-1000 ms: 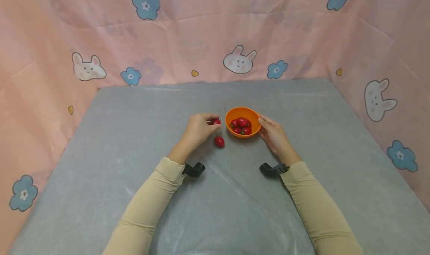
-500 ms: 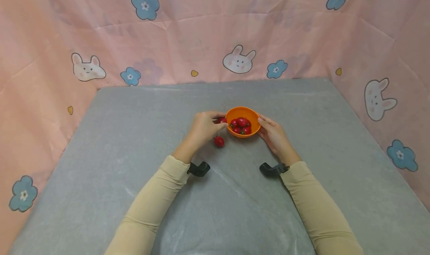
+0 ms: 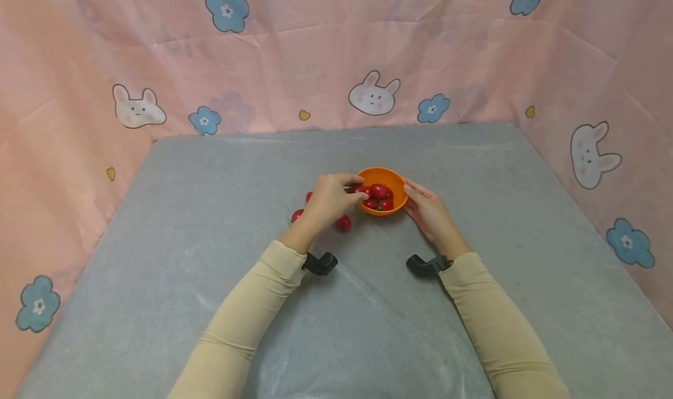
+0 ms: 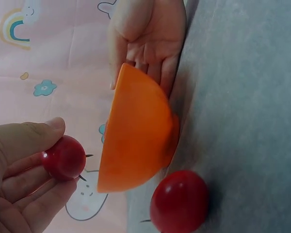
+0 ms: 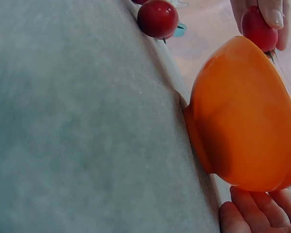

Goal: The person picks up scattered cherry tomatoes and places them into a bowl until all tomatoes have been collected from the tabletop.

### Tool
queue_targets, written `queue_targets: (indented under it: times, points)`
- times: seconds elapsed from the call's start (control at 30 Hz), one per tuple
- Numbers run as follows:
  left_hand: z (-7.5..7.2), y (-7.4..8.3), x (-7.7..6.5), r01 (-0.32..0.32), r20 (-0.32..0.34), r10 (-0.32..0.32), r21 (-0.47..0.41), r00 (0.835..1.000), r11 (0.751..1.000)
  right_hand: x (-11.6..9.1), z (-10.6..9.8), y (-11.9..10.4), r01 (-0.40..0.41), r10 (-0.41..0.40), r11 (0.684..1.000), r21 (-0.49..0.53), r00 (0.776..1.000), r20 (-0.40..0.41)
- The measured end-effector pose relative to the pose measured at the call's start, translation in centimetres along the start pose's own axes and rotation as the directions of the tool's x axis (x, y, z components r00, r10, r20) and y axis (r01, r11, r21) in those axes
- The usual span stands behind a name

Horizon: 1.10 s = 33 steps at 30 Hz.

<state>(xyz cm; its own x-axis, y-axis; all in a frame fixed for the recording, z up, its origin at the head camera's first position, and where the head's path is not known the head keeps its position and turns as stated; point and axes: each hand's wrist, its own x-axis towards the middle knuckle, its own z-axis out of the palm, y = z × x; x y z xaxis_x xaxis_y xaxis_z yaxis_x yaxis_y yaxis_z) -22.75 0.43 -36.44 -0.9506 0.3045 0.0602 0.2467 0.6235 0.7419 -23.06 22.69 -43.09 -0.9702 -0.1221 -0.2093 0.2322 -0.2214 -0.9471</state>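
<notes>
My left hand pinches a red cherry tomato between thumb and fingers. In the head view it is at the left rim of an orange bowl; the left wrist view has the tomato just off the open side, dark stem tips toward the bowl. Several red tomatoes lie inside the bowl. With the thumb at the right rim and fingers against the outer wall, my right hand holds the bowl, which stands upright on the grey tabletop. A loose tomato rests in front of the bowl, to the left.
Two more tomatoes, one red tomato and another tomato, show partly behind the left hand and wrist. A grey cloth-like surface covers the table. Pink printed curtain hangs along the back and sides. Both wrists wear black camera straps.
My left hand has moved right with its tomato, from beside the bowl to its left rim. Two tomatoes on the table have come into view behind it. The right hand and bowl stay put.
</notes>
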Motion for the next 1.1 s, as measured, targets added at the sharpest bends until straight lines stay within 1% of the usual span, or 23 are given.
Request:
queue_targets:
  times: [0.07,0.27,0.43,0.5,0.63,0.8,1.0,1.1]
  points:
    - [0.2,0.0,0.1,0.007,0.01,-0.007,0.002,1.0,1.0,0.0,0.0,0.0,0.0,0.0,1.0,0.005,1.0,-0.001]
    - [0.6,0.2,0.4,0.007,0.014,-0.008,0.016,1.0,1.0,0.0,0.0,-0.1,-0.01,0.01,1.0,0.009,1.0,-0.007]
    - [0.7,0.3,0.6,0.013,0.015,-0.013,0.016,1.0,1.0,0.0,0.0,-0.1,0.002,-0.002,1.0,0.015,1.0,0.005]
    - [0.9,0.3,0.6,0.005,0.011,-0.005,0.024,1.0,1.0,-0.1,0.1,-0.1,0.006,-0.006,1.0,0.013,1.0,0.01]
    - [1.4,0.3,0.6,-0.029,0.005,0.028,0.071,1.0,0.997,-0.1,0.1,-0.1,0.004,-0.004,1.0,0.007,1.0,0.002]
    - [2.1,0.3,0.8,-0.073,0.01,0.072,0.166,0.997,0.983,-0.1,0.0,-0.1,-0.006,0.006,1.0,0.009,1.0,0.001]
    - [2.6,0.3,1.0,-0.075,0.025,0.071,0.221,0.997,0.972,-0.1,0.0,-0.1,-0.007,0.007,1.0,0.001,1.0,0.0]
    - [2.7,0.4,1.1,-0.088,0.025,0.085,0.239,0.996,0.967,-0.1,0.0,-0.1,0.001,-0.001,1.0,-0.001,1.0,0.001]
